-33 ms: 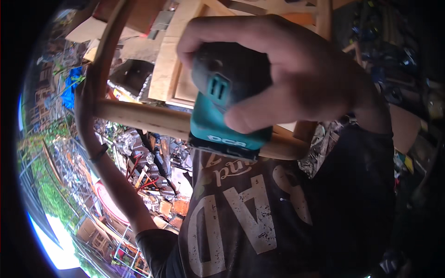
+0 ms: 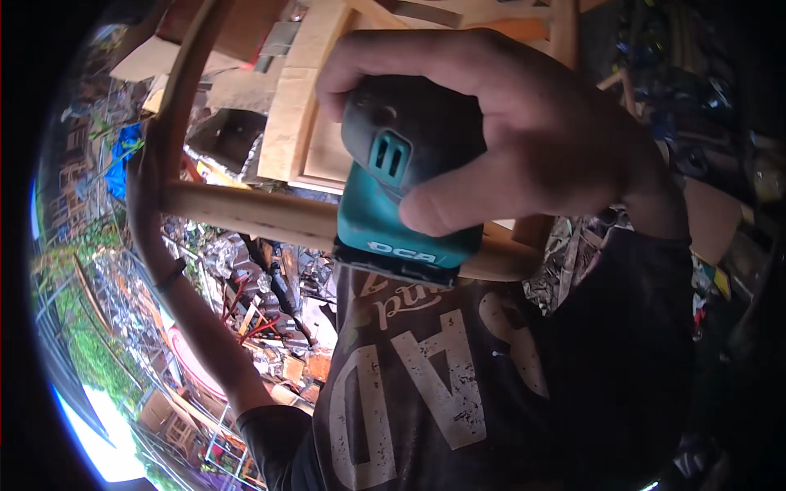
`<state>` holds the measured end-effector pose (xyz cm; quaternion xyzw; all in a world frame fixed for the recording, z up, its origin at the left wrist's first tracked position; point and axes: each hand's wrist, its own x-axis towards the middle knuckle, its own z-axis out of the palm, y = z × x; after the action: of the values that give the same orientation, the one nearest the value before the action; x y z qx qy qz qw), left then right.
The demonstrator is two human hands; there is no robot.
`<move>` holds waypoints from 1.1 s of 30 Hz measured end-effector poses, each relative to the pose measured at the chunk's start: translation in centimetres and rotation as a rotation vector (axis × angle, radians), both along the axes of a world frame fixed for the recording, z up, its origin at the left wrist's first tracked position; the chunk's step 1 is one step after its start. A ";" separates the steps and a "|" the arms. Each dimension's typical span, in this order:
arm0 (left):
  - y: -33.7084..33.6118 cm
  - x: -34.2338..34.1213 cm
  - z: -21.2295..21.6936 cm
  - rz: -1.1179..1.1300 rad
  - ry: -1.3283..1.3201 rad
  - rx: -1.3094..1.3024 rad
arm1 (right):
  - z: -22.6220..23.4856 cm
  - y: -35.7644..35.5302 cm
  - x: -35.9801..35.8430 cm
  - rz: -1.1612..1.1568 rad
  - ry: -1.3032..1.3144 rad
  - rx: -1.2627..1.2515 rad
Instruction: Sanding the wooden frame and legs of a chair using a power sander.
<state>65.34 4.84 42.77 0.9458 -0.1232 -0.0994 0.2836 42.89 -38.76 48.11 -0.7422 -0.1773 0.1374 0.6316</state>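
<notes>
My right hand (image 2: 524,131) is wrapped over the dark top of a teal and black electric sander (image 2: 409,217), its thumb on the near side. The flat base of the sander lies against a round wooden rail (image 2: 254,211), which runs across in front of my torso. On the left, my left hand (image 2: 146,176) grips the wooden frame where the rail meets a curved upright post (image 2: 190,90). Shade partly hides its fingers. Another post joins the rail at the right, mostly behind my right hand.
Beyond the rail lies a pale wooden panel (image 2: 286,123), beside a dark open container (image 2: 229,135) and cardboard (image 2: 147,59). Scraps and debris (image 2: 286,327) cover the ground below. A blue cloth or bag (image 2: 121,159) is at far left, a cardboard piece (image 2: 711,214) at right.
The wooden frame and my left hand sit slightly farther left in view. The sander and right hand have shifted very slightly right along the rail. Both grips are unchanged.
</notes>
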 end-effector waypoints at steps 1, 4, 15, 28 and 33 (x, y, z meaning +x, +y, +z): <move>0.0 0.3 0.2 -0.048 -0.056 0.036 | -0.3 -0.1 -0.5 -0.020 0.064 -0.004; 0.1 1.0 0.4 0.080 0.097 -0.009 | -0.9 1.0 1.4 -0.041 0.034 0.087; -0.2 1.1 0.3 0.214 -0.039 0.076 | -4.9 -4.3 -0.4 0.032 0.056 -0.029; 1.0 1.4 0.1 0.044 -0.186 0.111 | -1.2 -0.6 -0.2 0.066 -0.132 -0.055; 1.2 1.8 -0.2 0.094 -0.137 0.094 | -0.3 -3.9 -6.1 0.018 -0.050 0.005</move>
<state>67.18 5.99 42.57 0.9674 -0.0931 -0.0267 0.2340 36.80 -42.64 47.86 -0.7420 -0.2003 0.1240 0.6276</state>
